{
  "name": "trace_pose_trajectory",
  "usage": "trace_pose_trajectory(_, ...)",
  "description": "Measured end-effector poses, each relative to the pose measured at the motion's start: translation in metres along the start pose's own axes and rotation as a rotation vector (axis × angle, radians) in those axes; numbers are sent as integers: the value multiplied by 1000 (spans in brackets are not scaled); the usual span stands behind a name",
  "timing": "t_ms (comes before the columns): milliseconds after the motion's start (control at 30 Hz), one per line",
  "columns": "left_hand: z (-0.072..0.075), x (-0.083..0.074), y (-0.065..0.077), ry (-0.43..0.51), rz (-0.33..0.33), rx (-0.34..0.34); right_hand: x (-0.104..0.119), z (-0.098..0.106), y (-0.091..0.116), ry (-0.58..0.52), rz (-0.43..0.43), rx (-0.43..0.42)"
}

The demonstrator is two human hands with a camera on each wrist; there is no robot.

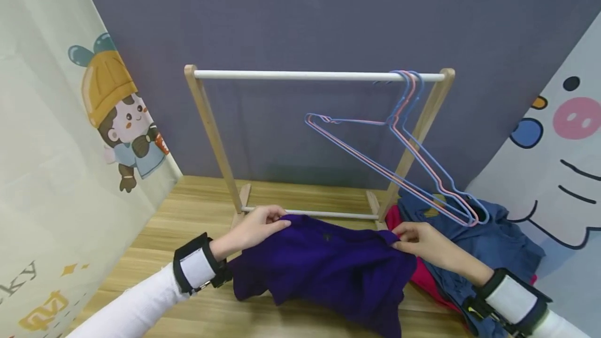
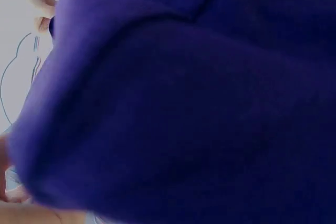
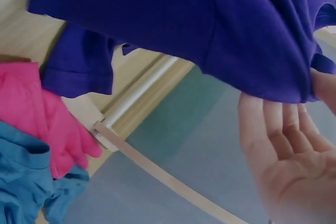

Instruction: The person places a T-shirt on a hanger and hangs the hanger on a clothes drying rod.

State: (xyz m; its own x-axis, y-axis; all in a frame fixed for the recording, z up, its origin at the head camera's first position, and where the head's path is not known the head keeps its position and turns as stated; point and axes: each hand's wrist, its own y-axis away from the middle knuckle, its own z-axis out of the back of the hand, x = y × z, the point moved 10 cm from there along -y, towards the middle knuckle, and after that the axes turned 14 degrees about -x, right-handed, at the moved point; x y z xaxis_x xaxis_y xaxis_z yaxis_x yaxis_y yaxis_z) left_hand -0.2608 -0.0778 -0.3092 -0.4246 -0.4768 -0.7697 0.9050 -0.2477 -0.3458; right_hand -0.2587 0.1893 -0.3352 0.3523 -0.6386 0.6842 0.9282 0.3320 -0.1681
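Observation:
A purple T-shirt (image 1: 328,265) hangs from both hands above the wooden table, its neckline with a small dark tag at the top. My left hand (image 1: 255,228) pinches one shoulder near the neckline between thumb and fingers. At the opposite shoulder, my right hand (image 1: 424,244) pinches the fabric; in the right wrist view that hand (image 3: 294,156) has its thumb and fingertips at the cloth's edge. Purple cloth (image 2: 173,103) fills most of the left wrist view and hides much of the left hand. Short sleeves droop at the sides.
Behind the shirt stands a wooden rack with a white top bar (image 1: 291,75). Several blue and pink hangers (image 1: 399,171) hang at the bar's right end. Blue clothes (image 1: 488,244) and a pink garment (image 3: 47,114) lie heaped at the right. Printed curtains (image 1: 51,119) flank the table.

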Motion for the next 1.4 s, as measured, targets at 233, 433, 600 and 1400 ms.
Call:
trace_pose_trajectory(233,-8,-2,5,-15,-41,16,3,3,0,54,28,-69)
trace_pose_trajectory(433,-16,-5,8,5,-103,81,21,35,-1,114,55,-280)
trace_pose_trajectory(600,-19,-4,11,10,-118,95,58,79,6,263,259,-608)
trace_pose_trajectory(1400,-12,0,14,6,-86,45,43,124,-13,440,159,-776)
